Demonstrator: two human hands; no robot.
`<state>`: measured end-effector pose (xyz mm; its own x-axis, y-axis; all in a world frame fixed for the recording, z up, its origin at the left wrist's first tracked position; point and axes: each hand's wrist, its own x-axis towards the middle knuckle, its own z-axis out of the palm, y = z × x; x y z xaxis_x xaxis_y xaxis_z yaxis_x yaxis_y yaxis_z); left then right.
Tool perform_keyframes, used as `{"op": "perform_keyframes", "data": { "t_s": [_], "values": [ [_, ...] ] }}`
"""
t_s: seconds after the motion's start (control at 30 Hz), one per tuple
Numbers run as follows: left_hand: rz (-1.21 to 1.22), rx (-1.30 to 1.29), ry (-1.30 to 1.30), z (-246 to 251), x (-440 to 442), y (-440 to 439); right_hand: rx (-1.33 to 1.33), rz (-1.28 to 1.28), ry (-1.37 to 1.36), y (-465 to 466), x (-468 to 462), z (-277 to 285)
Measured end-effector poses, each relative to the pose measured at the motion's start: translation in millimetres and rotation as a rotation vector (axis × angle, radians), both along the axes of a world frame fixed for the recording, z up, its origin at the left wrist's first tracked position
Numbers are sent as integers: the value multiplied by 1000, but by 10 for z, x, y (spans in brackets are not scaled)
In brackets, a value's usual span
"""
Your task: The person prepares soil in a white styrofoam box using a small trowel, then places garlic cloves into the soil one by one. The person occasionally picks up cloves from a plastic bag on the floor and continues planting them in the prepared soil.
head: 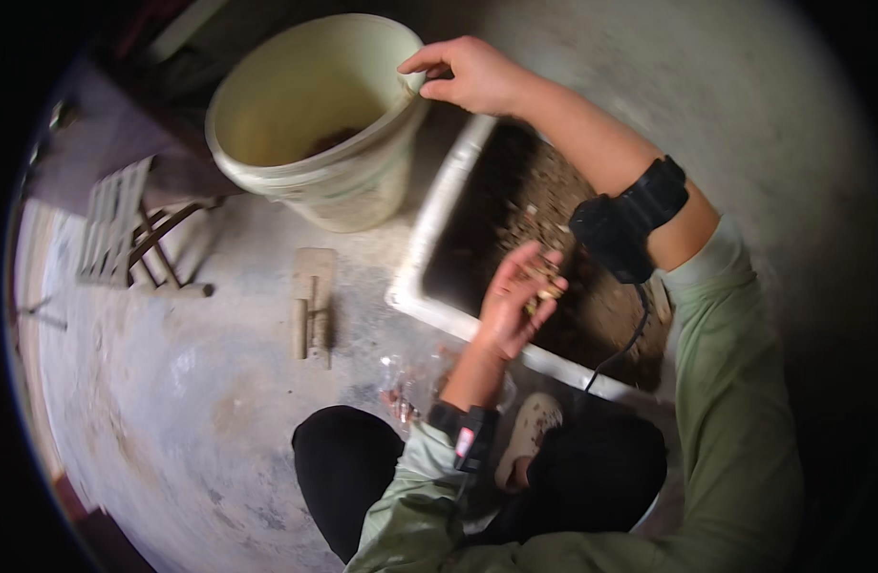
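My right hand [471,75] is at the right edge of a large pale plastic bucket [353,190], its thumb and forefinger closed around the rim. Some dark matter [331,141] lies at the bucket's bottom. Palm up, my left hand [518,297] holds a small heap of pale and brownish pieces [546,283] in its curled fingers; what they are cannot be told. Below that hand stands a white foam box [446,319] holding dark soil [532,186] with crumbs and bits on its surface.
A trowel-like tool [314,301] with a flat plate lies on the concrete floor [224,372]. Clear plastic packaging [407,390] with reddish contents lies near my knees. A small slatted folding stool [134,236] stands at the left. A black cable [625,344] hangs from the right arm's strap over the box.
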<state>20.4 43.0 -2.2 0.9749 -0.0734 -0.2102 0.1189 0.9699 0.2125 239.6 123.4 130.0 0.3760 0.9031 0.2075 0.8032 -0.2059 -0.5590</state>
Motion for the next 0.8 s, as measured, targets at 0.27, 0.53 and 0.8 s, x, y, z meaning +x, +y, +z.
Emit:
{"op": "perform_keyframes", "data": {
  "t_s": [0.27,0.53,0.8],
  "values": [
    [41,-45,-52,-34,-15,-17,-221,-341,120,-1937,68,30],
    [47,-62,-50,-25,-37,-13,-358,-577,158,-3141,-206,-1320],
    [61,-62,-58,-29,-23,-24,-360,-693,-164,-2557,571,-2023]
  ]
}}
